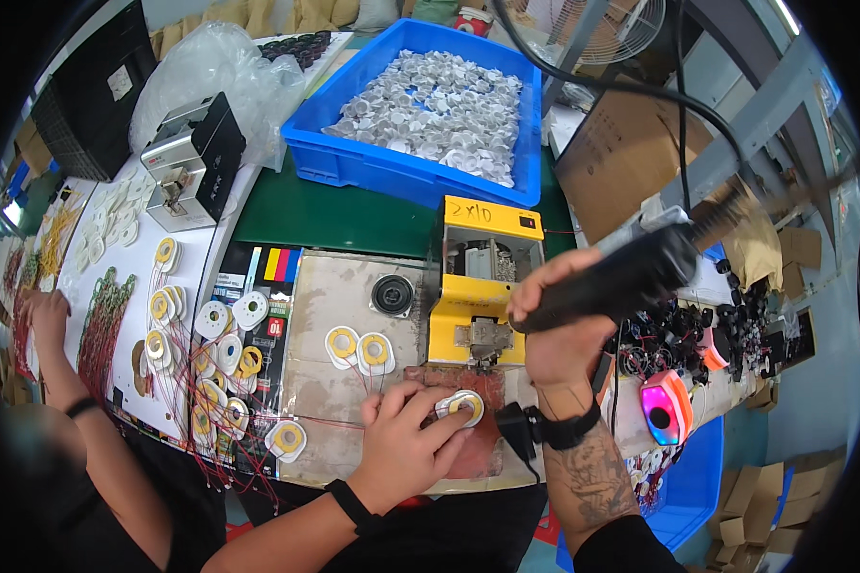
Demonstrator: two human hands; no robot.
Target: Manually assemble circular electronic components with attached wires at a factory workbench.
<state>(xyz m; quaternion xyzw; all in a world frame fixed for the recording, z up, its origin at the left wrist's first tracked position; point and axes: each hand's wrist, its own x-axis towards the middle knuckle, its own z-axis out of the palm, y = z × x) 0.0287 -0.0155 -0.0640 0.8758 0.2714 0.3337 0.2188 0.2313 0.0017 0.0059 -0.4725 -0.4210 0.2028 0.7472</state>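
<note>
My right hand (569, 349) is wrapped round a black electric screwdriver (621, 277), raised above the bench to the right of a yellow machine (484, 286). My left hand (413, 435) holds a small white disc with a yellow ring (465, 408) down on a reddish-brown pad (483, 458), its fingertips on the disc. Two similar wired discs (358, 350) lie just beyond that hand, with a black round speaker-like part (392, 295) farther off. Several more wired discs (225, 358) are heaped to the left, their thin red wires trailing to the bench edge.
A blue crate (306, 153) of small whitish plastic parts stands at the back. A black-and-silver machine (193, 162) is at left, near a co-worker's hand (48, 320). At right are a glowing orange-and-white device (666, 408), dark wired parts and a cardboard box (631, 153).
</note>
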